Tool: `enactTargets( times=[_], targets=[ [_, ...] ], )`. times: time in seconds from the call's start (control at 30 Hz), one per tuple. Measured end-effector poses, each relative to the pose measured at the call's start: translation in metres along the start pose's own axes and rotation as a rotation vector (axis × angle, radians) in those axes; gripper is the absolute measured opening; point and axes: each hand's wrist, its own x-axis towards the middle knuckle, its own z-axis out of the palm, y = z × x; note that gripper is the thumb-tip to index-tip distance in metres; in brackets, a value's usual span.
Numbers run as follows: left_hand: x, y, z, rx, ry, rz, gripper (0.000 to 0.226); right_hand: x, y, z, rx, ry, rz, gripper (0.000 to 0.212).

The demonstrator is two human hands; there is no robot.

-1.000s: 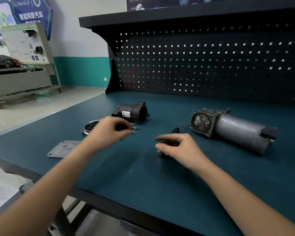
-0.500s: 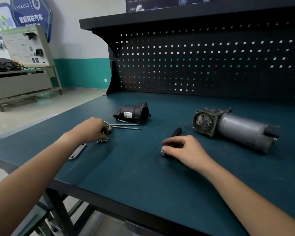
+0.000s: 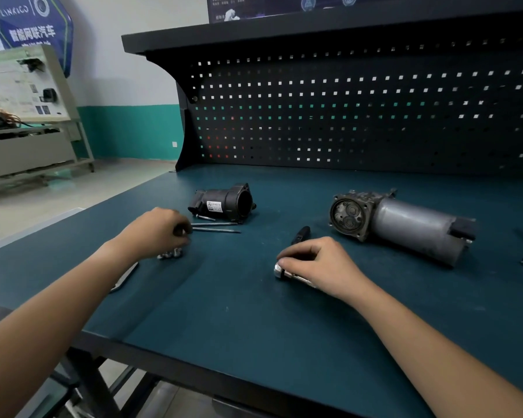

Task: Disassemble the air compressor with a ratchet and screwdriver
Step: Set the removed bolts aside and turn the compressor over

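Teal-topped workbench (image 3: 254,327) checked. Found air compressor (image 3: 405,224) lying on its side at right rear, round ported face turned toward bench centre. Sat well apart from both hands, nearer the right one. Saw right hand (image 3: 323,267) palm-down in front and to the left of it, fingers curled round chrome ratchet (image 3: 281,271); ratchet head stuck out past the fingertips, tool flat on the bench. Spotted black tool handle (image 3: 301,234) just behind that hand, between it and the compressor. Saw left hand (image 3: 157,233) far over on the left, knuckles up, fingers curled in above some small silver pieces (image 3: 169,254). Couldn't tell whether it gripped anything, since fingertips were hidden. Noted two long bolts (image 3: 216,227) just beside that hand, black labelled housing (image 3: 224,202) right behind them. Also caught flat metal plate (image 3: 124,277) partly under left forearm.
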Motion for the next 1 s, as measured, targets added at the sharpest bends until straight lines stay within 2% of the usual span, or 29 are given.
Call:
enactTargets(
  times=[0.1, 0.13, 0.23, 0.27, 0.33, 0.43, 0.5, 0.6, 0.67, 1.0],
  targets=[
    [0.008, 0.025, -0.008, -0.178, 0.155, 0.093, 0.012, 0.001, -0.008, -0.015, -0.053, 0.15, -0.072, 0.011],
    [0.013, 0.037, -0.009, -0.226, 0.185, 0.134, 0.013, 0.001, -0.008, -0.025, -0.141, 0.242, -0.116, 0.014],
    [0.035, 0.08, 0.0, -0.315, 0.242, 0.237, 0.029, -0.004, 0.0, -0.063, -0.584, 0.66, -0.189, 0.032],
    [0.043, 0.096, 0.005, -0.363, 0.243, 0.253, 0.039, -0.008, 0.006, -0.079, -0.674, 0.767, -0.144, 0.039],
    [0.062, 0.13, 0.015, -0.468, 0.225, 0.302, 0.055, -0.018, 0.023, -0.108, -0.741, 0.86, 0.052, 0.055],
    [0.093, 0.18, 0.025, -0.536, 0.166, 0.383, 0.069, -0.034, 0.05, -0.134, -0.646, 0.807, 0.362, 0.081],
    [0.109, 0.208, 0.033, -0.495, 0.096, 0.422, 0.073, -0.036, 0.062, -0.138, -0.514, 0.742, 0.462, 0.086],
    [0.121, 0.229, 0.047, -0.436, -0.014, 0.434, 0.07, -0.032, 0.076, -0.141, -0.417, 0.74, 0.416, 0.063],
    [0.123, 0.23, 0.052, -0.464, -0.003, 0.412, 0.066, -0.03, 0.078, -0.143, -0.417, 0.745, 0.399, 0.057],
    [0.101, 0.191, 0.041, -0.414, 0.158, 0.361, 0.046, -0.018, 0.086, -0.132, -0.433, 0.711, 0.381, 0.067]
  ],
)
